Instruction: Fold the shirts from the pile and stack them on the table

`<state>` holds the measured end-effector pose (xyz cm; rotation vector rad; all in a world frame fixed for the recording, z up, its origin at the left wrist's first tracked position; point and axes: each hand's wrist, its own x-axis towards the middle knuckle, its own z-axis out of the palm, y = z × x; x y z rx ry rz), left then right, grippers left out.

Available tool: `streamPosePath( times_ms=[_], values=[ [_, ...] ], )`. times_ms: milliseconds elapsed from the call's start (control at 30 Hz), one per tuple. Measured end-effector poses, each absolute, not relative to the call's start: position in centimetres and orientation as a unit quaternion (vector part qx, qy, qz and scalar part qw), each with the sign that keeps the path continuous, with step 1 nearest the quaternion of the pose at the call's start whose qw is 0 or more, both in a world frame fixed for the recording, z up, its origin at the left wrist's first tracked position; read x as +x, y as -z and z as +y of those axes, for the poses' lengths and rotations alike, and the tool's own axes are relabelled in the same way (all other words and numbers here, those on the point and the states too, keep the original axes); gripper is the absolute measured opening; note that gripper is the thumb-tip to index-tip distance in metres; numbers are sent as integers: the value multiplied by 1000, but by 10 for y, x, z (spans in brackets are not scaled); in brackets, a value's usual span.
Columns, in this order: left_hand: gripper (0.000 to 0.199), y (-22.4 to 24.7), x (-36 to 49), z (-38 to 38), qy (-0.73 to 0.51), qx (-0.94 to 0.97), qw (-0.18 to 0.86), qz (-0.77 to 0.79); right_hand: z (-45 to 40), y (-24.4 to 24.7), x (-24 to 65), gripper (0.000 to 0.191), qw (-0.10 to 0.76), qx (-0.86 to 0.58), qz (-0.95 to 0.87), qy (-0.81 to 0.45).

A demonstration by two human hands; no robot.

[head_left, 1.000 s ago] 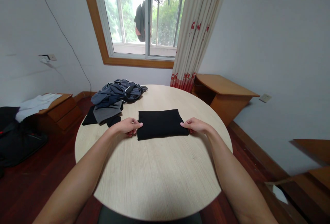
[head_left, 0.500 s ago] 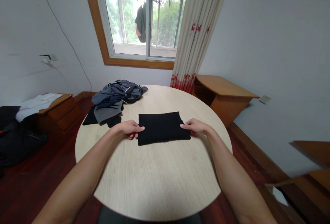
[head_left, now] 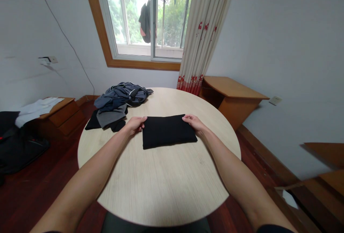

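Note:
A black garment (head_left: 168, 132), folded into a flat rectangle, lies on the round pale wood table (head_left: 166, 183). Its exact kind is hidden by the folding. At its far left corner, my left hand (head_left: 136, 124) pinches the cloth between thumb and fingers. My right hand (head_left: 194, 122) grips the far right corner in the same way. Both forearms reach over the table from the near side.
A heap of grey and navy clothes (head_left: 122, 97) sits at the table's back left, with black cloth (head_left: 92, 121) beneath. Behind stand a window and a curtain (head_left: 201, 32). A wooden desk (head_left: 233, 90) is at the right, a drawer cabinet (head_left: 64, 115) at the left.
Both hands have slid away from me along the garment's sides, from the middle of its short edges to its far corners. The garment stays nearly in place.

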<state>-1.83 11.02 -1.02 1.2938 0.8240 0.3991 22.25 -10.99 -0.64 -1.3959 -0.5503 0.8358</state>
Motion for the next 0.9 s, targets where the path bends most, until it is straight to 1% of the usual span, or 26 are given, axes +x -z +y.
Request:
streamPosePath(
  times_ms=[133,267,367,500,567,633,700,833,900],
  values=[
    [30,8,-20,106,-205,574,708,356,-109,10,231,39,674,-592,-251,-364],
    [32,1,-24,101,-211,601,691,342,-111,12,243,45,684,-609,-293,-275],
    [30,-4,-26,99,-220,659,618,369,-112,17,249,44,654,-649,-331,-203],
    [20,-4,-28,96,-232,712,517,415,-109,28,250,37,578,-714,-370,-139],
    [22,-1,-29,97,-243,726,489,418,-107,31,250,35,556,-727,-384,-125],
    [31,3,-31,99,-256,743,471,400,-106,31,249,35,572,-717,-376,-133],
    [36,7,-31,102,-266,757,468,371,-106,28,246,35,607,-691,-356,-166],
    [37,12,-28,105,-275,749,504,331,-107,22,238,36,659,-631,-311,-266],
    [37,11,-26,106,-281,735,523,327,-107,22,236,39,682,-600,-298,-293]
  ],
)
